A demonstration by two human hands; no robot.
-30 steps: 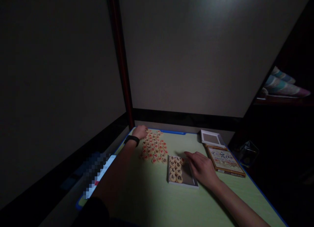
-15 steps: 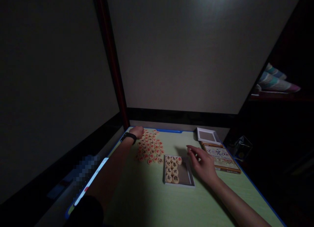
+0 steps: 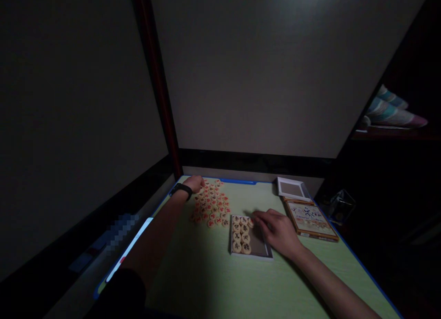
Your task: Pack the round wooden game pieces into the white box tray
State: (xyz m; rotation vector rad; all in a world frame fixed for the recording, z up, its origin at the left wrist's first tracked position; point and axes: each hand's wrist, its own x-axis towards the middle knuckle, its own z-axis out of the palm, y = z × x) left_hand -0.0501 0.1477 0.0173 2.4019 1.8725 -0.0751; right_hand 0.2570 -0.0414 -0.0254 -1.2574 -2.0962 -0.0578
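Observation:
Round wooden Chinese chess pieces (image 3: pixel 214 209), with red or black characters, lie in a loose pile on the green table. At the pile's far left edge is my left hand (image 3: pixel 195 184), wearing a black wristband, its fingers curled down; what they hold, if anything, is hidden. A shallow white-edged box (image 3: pixel 258 245) holds two columns of black-marked pieces (image 3: pixel 245 237) on its left side. My right hand (image 3: pixel 277 229) reaches over the box's far right corner. Its thumb and fingertips are closed at a red-marked Chinese chess piece (image 3: pixel 251 223) in the far row, partly covering it.
A white box lid or tray (image 3: pixel 292 189) sits at the table's far right corner, beside a printed flat box (image 3: pixel 308 219). The table (image 3: pixel 237 287) has a blue rim and stands against the wall. A phone-like bright strip (image 3: pixel 129 248) lies along the left edge.
My right hand has moved left, from beside the box to the red-marked piece in its far row. My left hand stays at the pile's far edge, shifted slightly.

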